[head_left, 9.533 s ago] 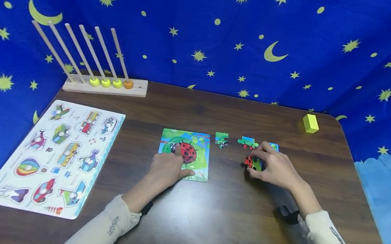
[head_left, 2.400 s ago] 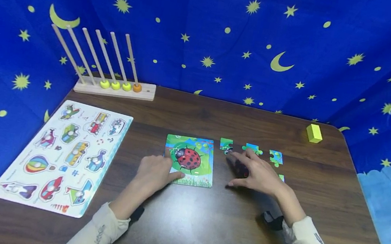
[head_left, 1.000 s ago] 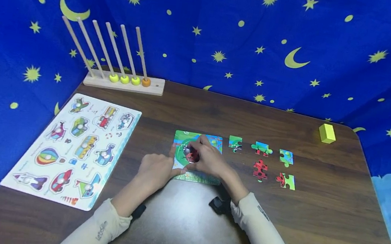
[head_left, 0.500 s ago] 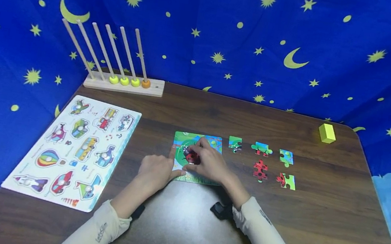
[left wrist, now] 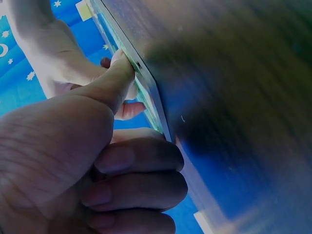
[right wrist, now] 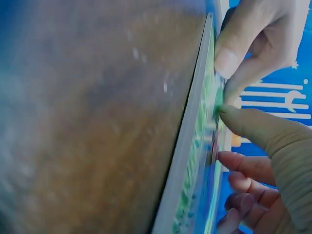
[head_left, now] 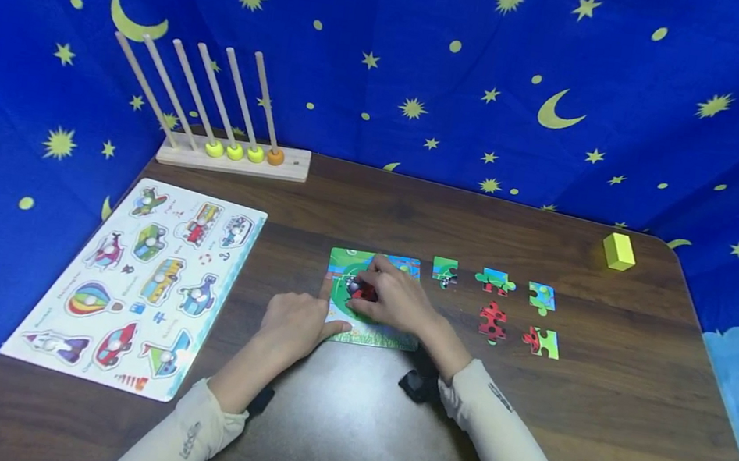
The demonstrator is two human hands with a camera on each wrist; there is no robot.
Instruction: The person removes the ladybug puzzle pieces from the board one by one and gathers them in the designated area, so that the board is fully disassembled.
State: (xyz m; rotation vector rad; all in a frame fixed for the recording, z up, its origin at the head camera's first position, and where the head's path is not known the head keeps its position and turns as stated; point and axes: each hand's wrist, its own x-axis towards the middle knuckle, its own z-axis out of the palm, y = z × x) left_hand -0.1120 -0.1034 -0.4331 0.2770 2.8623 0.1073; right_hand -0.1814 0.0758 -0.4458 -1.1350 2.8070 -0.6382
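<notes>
A square ladybug jigsaw board (head_left: 369, 335) lies mid-table, green and blue around a red ladybug. My left hand (head_left: 294, 326) holds it at its lower left, thumb on top near the front edge, index finger along the left side; in the left wrist view the other fingers are curled beside the edge. My right hand (head_left: 399, 298) is over the middle of the board, thumb and index finger pinching a jigsaw piece (right wrist: 213, 146) low against the picture. The hand covers much of the ladybug and the piece's outline.
Several loose jigsaw pieces (head_left: 492, 321) lie right of the board in two rows. A white vehicle peg puzzle (head_left: 142, 285) is at the left, a peg stand with beads (head_left: 234, 157) behind it. A yellow block (head_left: 618, 252) sits at the back right.
My right hand has come left from the loose pieces onto the board. Over the last half second its thumb has shifted up toward the index finger. My left hand keeps its place at the board.
</notes>
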